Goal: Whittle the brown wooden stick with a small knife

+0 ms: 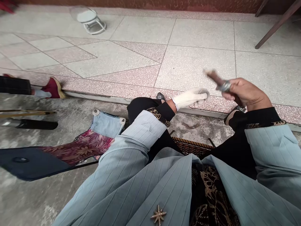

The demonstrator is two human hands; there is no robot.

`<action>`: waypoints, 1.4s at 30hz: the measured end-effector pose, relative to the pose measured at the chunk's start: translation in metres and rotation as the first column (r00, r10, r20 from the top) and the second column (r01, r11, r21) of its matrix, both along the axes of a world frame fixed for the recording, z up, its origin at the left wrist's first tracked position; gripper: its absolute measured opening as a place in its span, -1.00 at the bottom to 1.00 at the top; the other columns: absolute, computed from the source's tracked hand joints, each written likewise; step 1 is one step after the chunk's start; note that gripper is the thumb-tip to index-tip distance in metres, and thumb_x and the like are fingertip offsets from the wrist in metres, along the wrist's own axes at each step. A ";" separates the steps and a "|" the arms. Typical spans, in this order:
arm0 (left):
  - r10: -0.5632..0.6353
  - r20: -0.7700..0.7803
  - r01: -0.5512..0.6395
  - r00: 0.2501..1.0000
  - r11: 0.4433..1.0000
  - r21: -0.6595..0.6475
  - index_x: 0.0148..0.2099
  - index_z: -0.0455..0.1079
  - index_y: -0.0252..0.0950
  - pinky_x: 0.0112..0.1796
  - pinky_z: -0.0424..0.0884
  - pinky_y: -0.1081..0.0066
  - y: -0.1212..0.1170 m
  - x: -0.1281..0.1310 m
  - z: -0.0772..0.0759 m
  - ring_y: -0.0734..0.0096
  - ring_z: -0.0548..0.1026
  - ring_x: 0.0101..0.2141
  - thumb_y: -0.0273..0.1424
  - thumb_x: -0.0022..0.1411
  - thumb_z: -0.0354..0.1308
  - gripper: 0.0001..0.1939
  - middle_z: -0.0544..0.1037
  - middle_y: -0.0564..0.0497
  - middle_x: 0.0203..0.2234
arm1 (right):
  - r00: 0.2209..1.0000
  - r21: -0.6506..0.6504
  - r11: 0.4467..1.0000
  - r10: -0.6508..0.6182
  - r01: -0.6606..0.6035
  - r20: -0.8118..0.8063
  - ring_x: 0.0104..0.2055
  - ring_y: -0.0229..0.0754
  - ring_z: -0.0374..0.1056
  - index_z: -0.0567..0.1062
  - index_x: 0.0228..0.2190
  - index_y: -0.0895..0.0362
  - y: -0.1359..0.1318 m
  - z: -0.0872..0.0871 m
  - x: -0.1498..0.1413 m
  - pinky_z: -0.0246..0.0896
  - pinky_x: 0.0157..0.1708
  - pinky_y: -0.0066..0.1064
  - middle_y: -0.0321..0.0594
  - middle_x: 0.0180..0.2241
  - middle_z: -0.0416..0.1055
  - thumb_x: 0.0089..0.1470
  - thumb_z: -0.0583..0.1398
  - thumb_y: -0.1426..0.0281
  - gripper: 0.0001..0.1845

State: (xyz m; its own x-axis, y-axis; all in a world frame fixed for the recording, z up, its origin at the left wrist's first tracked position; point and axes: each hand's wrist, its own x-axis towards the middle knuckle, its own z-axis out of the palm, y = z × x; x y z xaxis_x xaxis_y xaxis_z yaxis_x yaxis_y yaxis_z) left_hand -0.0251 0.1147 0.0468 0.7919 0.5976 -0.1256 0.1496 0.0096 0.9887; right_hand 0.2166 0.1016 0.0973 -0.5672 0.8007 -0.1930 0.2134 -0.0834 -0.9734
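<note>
My left hand [192,97], in a white knitted glove, is held over the edge of the tiled step. Its fingers are curled together, and whatever may be between them is hidden; the fingertips are blurred. To the right, my bare right hand [246,92] is closed around a brown stick-like piece [213,77]. The piece points up and left, with a paler tip smeared by motion. A silvery band [226,85] shows where my fingers meet it. The two hands are apart. On the concrete below lies a curved brown piece [190,126], perhaps a twig.
A woven basket or seat edge [191,146] shows between my legs. At left are a folding chair [77,147], a black cylinder [39,124] and another person's red shoe [54,88]. A white stool [94,23] stands on the tiles; a wooden leg [275,26] is at upper right.
</note>
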 end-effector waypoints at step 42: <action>0.029 -0.233 0.020 0.972 0.978 0.207 -0.27 0.47 -0.32 -0.39 0.24 0.43 -0.010 -0.006 0.015 0.47 0.34 -0.48 -0.27 0.24 0.12 -0.78 0.44 0.06 -0.56 | 0.852 0.176 0.862 -0.501 0.475 0.155 -0.57 -0.22 0.17 0.43 -0.32 0.08 0.026 -0.033 0.000 0.03 -0.63 -0.35 -0.22 -0.56 0.27 -0.02 0.16 -0.23 -0.39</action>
State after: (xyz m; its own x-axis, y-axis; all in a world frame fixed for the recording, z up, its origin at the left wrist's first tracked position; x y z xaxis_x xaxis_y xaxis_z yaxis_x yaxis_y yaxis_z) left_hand -0.0313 0.1048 0.0617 0.7525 0.6335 -0.1802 0.3768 -0.1896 0.9067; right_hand 0.2163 0.1278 0.0642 -0.0602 0.9891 -0.1345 0.3576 -0.1044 -0.9280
